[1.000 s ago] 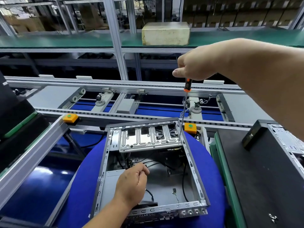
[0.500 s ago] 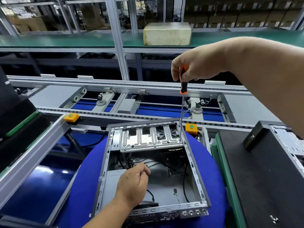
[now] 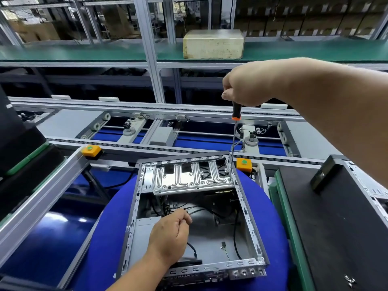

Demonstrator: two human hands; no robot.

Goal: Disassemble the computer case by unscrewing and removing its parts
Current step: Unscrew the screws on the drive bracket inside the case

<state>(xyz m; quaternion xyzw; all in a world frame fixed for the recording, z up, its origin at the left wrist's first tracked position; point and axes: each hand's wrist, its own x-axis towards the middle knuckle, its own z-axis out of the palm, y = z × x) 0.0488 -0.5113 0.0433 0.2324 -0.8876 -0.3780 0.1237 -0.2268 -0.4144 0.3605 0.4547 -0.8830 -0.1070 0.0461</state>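
Observation:
An open grey computer case (image 3: 251, 213) lies on a round blue pad (image 3: 109, 223). A ribbed metal bracket (image 3: 189, 179) spans its far end. My right hand (image 3: 245, 85) grips the black and orange handle of a long screwdriver (image 3: 234, 143), held nearly upright, with its tip at the bracket's right edge. My left hand (image 3: 170, 236) rests inside the case with its fingers curled; whether they pinch the black cables (image 3: 199, 208) beside them is unclear.
A black panel (image 3: 336, 227) with loose screws (image 3: 349, 280) lies on the green-edged bench at the right. Two orange button boxes (image 3: 244, 164) flank the case. A conveyor line (image 3: 163, 131) runs behind. A cardboard box (image 3: 213, 44) sits on the far green shelf.
My right hand has slid up and re-gripped the screwdriver handle, turning it. The tip stays at the bracket's right edge. My left hand has hardly moved.

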